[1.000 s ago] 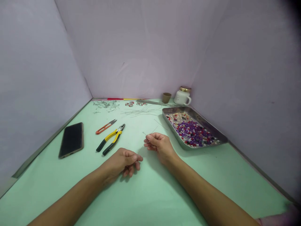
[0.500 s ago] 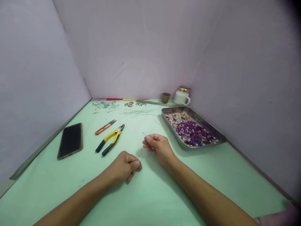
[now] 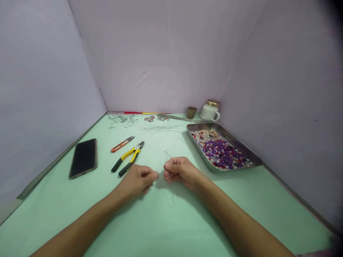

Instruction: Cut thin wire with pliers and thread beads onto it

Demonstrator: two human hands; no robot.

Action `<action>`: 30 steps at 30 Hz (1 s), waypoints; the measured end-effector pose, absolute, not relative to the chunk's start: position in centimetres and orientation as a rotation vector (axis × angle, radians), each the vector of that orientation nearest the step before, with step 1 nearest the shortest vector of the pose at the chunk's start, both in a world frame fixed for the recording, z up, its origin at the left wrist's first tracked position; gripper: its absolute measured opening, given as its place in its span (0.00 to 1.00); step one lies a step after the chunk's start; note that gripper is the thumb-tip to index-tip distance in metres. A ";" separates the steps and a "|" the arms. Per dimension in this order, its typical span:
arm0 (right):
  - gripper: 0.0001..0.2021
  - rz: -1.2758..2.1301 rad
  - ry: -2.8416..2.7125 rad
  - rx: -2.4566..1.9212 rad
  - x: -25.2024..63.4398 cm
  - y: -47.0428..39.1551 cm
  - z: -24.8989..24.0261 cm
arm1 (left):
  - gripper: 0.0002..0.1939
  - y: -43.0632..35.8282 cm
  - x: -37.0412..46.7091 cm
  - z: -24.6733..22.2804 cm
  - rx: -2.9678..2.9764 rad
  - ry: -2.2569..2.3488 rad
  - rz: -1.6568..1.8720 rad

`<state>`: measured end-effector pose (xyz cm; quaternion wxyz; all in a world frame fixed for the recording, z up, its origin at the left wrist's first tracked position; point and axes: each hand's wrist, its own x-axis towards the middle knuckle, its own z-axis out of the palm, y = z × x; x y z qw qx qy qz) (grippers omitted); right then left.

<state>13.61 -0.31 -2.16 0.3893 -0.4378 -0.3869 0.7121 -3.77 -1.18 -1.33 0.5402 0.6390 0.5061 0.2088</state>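
- Left hand [image 3: 138, 178], lower centre: fingers curled in a pinch just beside the pliers [image 3: 127, 155]; cannot tell whether they grip anything.
- Wire [image 3: 173, 197], centre of frame: long axis near upright, bent tip toward top, loose ends toward bottom.
- Handling (judged): very light, thin, springy, kinks easily; best held near middle.
- Right hand [image 3: 184, 171], right of centre: pinching wire partway along.
- Tray [image 3: 242, 146], right of frame: holds beads [image 3: 219, 150].
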 end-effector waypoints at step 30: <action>0.13 1.989 -1.120 -1.113 13.4 -0.5 -2.9 | 0.08 -0.3 -4.3 -1.2 1.287 1.268 1.109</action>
